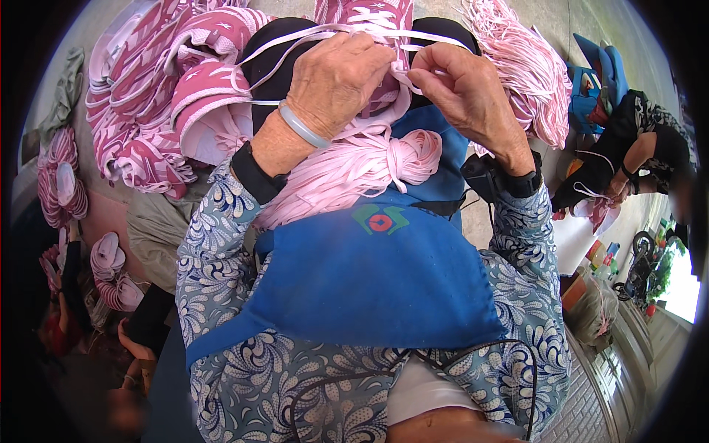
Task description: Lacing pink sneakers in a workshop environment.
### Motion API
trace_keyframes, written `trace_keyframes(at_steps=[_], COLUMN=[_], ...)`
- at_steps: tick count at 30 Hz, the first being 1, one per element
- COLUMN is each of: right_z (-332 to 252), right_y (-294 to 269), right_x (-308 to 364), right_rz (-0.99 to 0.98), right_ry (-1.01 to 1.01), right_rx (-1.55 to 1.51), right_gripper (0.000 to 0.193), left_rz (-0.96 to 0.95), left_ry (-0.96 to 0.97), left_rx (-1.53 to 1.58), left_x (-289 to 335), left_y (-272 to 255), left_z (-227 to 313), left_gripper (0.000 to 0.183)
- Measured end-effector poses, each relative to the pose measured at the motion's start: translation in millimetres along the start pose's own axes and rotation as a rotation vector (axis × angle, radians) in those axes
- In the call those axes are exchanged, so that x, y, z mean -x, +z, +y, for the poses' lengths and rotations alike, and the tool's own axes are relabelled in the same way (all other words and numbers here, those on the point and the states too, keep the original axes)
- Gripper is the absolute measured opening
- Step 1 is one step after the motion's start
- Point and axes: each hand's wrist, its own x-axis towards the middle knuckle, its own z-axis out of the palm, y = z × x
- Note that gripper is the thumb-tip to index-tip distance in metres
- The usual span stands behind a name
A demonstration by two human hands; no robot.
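Observation:
A pink shoe upper (385,97) lies across my lap, between my dark-clad knees. Loose ends of pale pink shoelace (432,35) cross over its eyelet area. My left hand (340,80), with a pale bangle at the wrist, is closed on the lace above the upper, its fingertips partly hidden. Just right of it, my right hand (467,92) pinches a piece of the same lace between thumb and forefinger. Below both hands, a tied bundle of pink shoelaces (351,173) rests on my blue apron (377,280).
Several pink shoe uppers (148,88) are heaped at the left. A big hank of pink laces (521,74) lies beyond my right hand. Another person's hands (617,188) handle a pink piece at the right; other people sit at the lower left. A motorcycle (641,262) stands far right.

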Motion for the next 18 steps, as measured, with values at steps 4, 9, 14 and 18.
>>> trace_keyframes(at_steps=[4,9,14,18], right_z=[-1.5,-14.8,-14.2,-23.0], right_y=[-30.8,-23.8,4.9,-60.3], right_x=[4.7,4.4,5.9,39.9], right_rz=[0.046,-0.077,-0.295,-0.373], right_ry=[0.35,0.132,0.454,0.193], right_rx=[-0.546,-0.422,-0.793,-0.759], right_gripper=[0.027,0.051,0.036,0.023], left_rz=[-0.151,-0.032,-0.269,-0.187], left_ry=[-0.191,0.174,0.342,0.295], left_rx=[0.658,1.135,1.404,1.446], left_x=[-11.8,-45.0,-64.7,-49.7], left_y=[-16.7,-6.7,-3.0,-3.9], left_z=[35.5,118.7,194.8,170.6], left_gripper=[0.008,0.014,0.008,0.012])
